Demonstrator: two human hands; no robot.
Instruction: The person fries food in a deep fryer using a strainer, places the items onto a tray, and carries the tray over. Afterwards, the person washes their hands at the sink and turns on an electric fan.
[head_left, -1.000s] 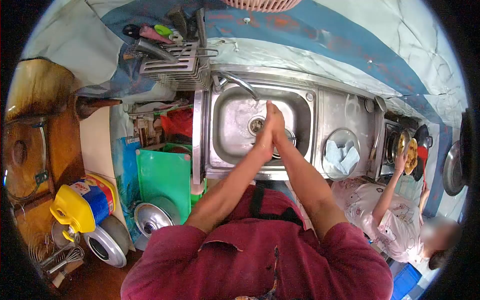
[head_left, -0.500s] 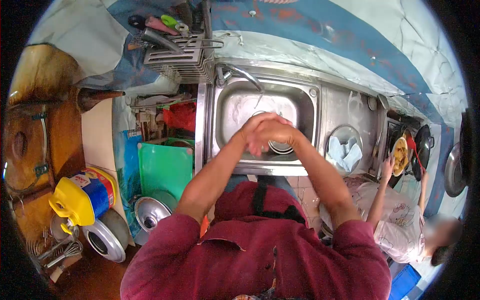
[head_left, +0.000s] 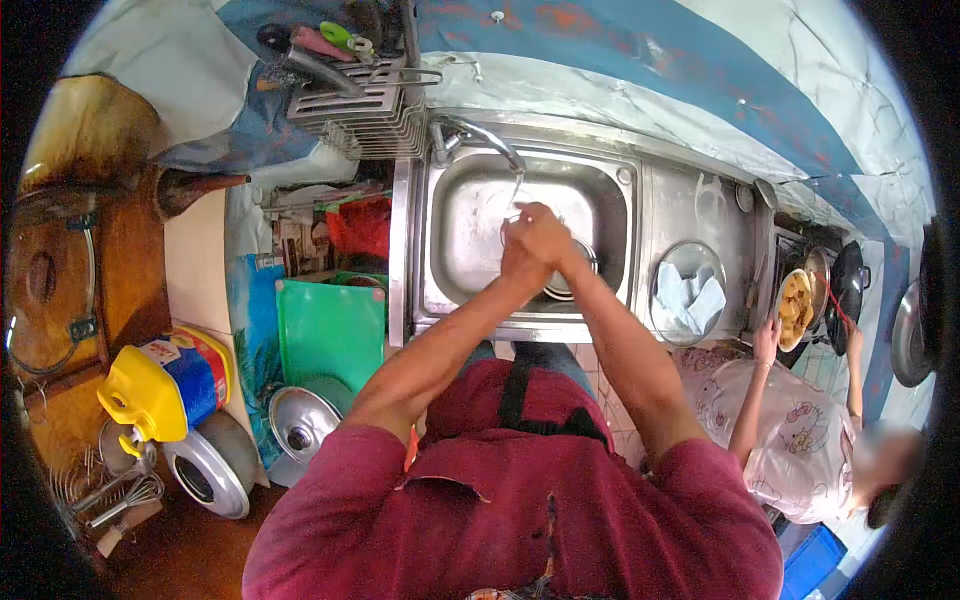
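Note:
My hands meet over the steel sink (head_left: 450, 230), just below the tap (head_left: 495, 142). A thin stream of water falls from the spout near my fingers. My right hand (head_left: 545, 236) lies on top, its fingers bent round my left hand (head_left: 522, 264). The fingers of my left hand are mostly hidden under the right and blurred. Beneath my wrists, partly covered, stacked round dishes (head_left: 586, 258) sit in the sink's right half.
Right of the sink, a plate (head_left: 690, 338) holds a light blue cloth (head_left: 690, 298). Farther right, a person (head_left: 790, 430) holds a bowl of food (head_left: 796, 310) by the stove. A dish rack (head_left: 370, 130), green board (head_left: 330, 335) and yellow jug (head_left: 165, 390) stand on the left.
My joined hands have moved up toward the tap's stream, and the right hand has shifted over the left. The other person's bowl has tilted slightly and shows more of its food.

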